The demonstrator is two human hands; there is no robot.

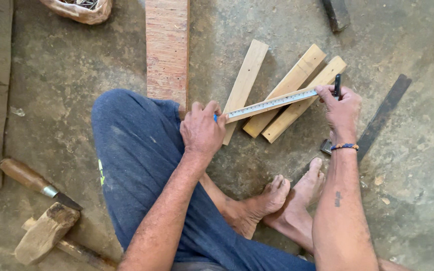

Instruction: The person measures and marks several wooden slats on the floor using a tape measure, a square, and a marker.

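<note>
The ruler (272, 104) lies across 3 wood strips (290, 98) on the far floor, left hand (202, 131) pinching its near-left end, right hand (341, 111) pressing the right end while gripping a pen (337, 85), so marking likely needs steady pressure.

Pale wood strips (291, 83), silvery ruler (269, 104), blue trousers (141, 150) (yellow mark), beaded blue-orange bracelet (344, 146), grey floor (418, 190)

The scene is evenly lit by soft, diffuse daylight; only faint shadows are cast on the concrete floor (418, 165). Focus is sharp, with perhaps slight softening at the edges.
</note>
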